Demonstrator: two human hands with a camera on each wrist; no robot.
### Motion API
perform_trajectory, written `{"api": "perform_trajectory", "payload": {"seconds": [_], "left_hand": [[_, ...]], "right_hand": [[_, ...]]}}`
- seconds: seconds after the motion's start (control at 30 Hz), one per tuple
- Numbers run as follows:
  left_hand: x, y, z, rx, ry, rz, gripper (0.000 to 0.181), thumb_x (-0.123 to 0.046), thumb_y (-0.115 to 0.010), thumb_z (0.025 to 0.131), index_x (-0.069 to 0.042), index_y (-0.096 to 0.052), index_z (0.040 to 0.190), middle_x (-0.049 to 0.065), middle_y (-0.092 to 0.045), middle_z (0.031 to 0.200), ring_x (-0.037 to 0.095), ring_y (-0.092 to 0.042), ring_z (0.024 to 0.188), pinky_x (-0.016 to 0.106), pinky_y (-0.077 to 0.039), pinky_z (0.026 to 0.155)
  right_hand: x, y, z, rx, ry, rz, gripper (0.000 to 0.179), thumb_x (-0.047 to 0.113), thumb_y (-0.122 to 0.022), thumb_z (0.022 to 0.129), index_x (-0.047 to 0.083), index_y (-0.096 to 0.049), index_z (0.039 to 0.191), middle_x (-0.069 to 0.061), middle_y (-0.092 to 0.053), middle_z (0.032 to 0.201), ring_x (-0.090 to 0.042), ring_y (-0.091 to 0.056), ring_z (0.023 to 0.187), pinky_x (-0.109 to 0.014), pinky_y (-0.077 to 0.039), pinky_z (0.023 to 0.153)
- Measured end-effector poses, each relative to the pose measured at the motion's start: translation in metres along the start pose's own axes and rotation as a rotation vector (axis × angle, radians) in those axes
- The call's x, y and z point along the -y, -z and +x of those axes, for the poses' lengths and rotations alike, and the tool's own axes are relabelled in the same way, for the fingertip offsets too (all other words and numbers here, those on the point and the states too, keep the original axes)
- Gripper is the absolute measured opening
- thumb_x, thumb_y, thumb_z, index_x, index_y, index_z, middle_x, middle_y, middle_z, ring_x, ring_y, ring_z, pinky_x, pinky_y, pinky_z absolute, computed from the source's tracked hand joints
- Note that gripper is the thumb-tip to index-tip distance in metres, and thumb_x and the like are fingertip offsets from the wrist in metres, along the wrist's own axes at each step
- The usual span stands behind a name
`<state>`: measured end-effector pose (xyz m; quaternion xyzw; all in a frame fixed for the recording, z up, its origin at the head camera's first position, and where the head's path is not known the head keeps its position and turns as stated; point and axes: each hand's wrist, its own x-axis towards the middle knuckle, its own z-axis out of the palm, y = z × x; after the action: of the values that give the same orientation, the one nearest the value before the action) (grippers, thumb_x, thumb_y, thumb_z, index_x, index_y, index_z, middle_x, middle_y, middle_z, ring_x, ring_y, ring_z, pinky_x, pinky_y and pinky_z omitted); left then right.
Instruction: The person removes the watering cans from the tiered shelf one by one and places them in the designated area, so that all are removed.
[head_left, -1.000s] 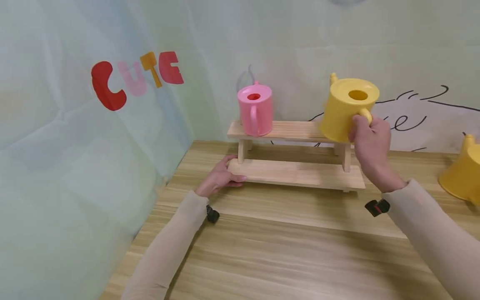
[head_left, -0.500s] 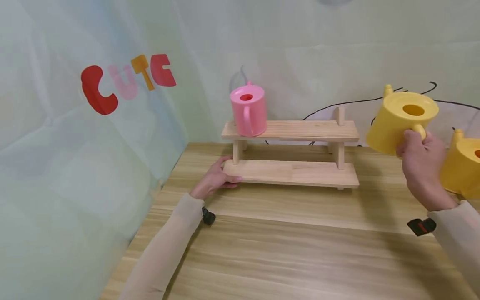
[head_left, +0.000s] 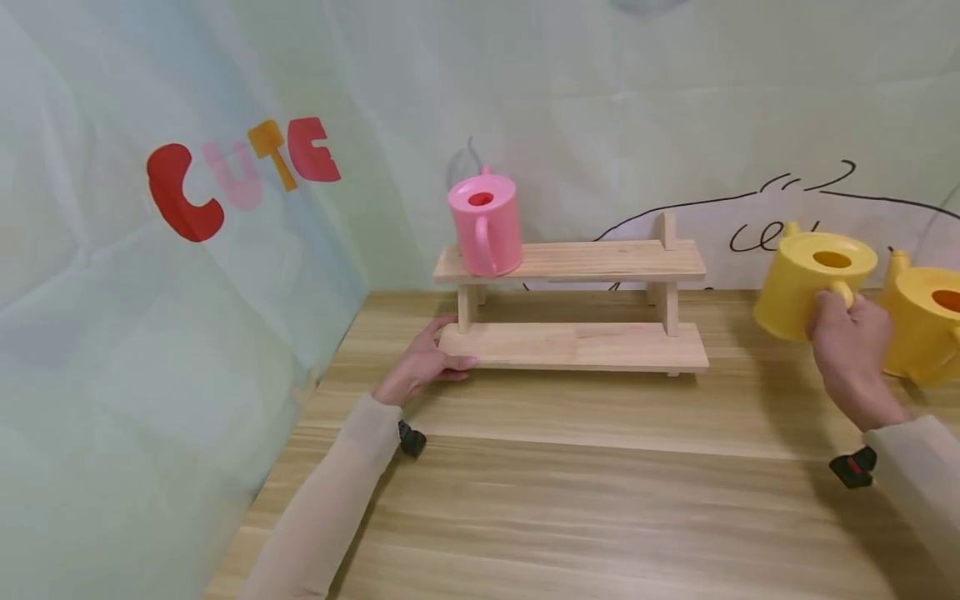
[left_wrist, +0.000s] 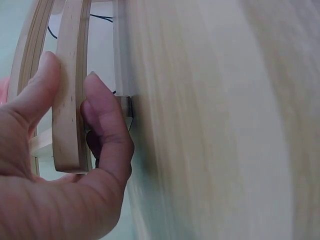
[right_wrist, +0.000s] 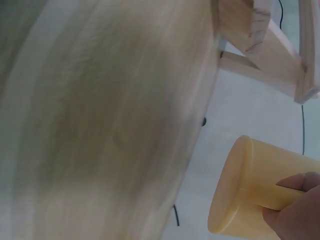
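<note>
In the head view, the right hand (head_left: 852,346) had its fingers curled round the handle of a yellow watering can (head_left: 798,287), which looked held just above the desk (head_left: 570,483). The can sat at the hand's far left, slightly tilted, its spout on the far side. A second yellow can (head_left: 911,321) stood right of it, partly behind the hand (whether the two cans touched, I couldn't tell). The wooden stand (head_left: 570,343) lay to the left, apart from the held can, its long axis running left to right. The left hand (head_left: 423,360) was at the stand's left end, and a pink can (head_left: 487,229) stood on the upper board there. Coloured lettering (head_left: 247,167) on the left wall read "CUTE"; no brand was legible on the cans.

In the left wrist view, thumb and fingers closed round the lower board's end.

In the right wrist view, the held can's base was apart from the desk, with fingers wrapped on the handle.
</note>
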<state>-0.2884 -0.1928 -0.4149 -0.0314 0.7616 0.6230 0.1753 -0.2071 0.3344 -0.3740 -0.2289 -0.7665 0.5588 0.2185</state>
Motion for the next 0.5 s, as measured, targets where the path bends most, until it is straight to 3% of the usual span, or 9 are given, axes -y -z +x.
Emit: {"api": "perform_trajectory", "payload": {"seconds": [0.23, 0.5], "left_hand": [[0.003, 0.0, 0.001, 0.006, -0.005, -0.002, 0.093, 0.009, -0.076, 0.096, -0.016, -0.027, 0.171, 0.028, -0.053, 0.148, 0.018, -0.072, 0.091, 0.027, -0.071, 0.075], [0.001, 0.001, 0.001, 0.009, -0.001, 0.008, 0.094, 0.009, -0.076, 0.096, -0.016, -0.025, 0.171, 0.03, -0.054, 0.148, 0.017, -0.072, 0.089, 0.026, -0.071, 0.076]], "right_hand": [[-0.017, 0.009, 0.005, 0.069, -0.046, -0.017, 0.055, 0.03, -0.044, 0.109, 0.021, -0.06, 0.056, 0.017, -0.052, 0.048, -0.008, -0.045, 0.048, -0.024, -0.036, 0.044], [-0.026, 0.016, 0.006, 0.084, -0.07, -0.085, 0.058, 0.032, -0.043, 0.107, 0.026, -0.063, 0.052, 0.018, -0.053, 0.047, -0.009, -0.044, 0.05, -0.024, -0.038, 0.046]]}}
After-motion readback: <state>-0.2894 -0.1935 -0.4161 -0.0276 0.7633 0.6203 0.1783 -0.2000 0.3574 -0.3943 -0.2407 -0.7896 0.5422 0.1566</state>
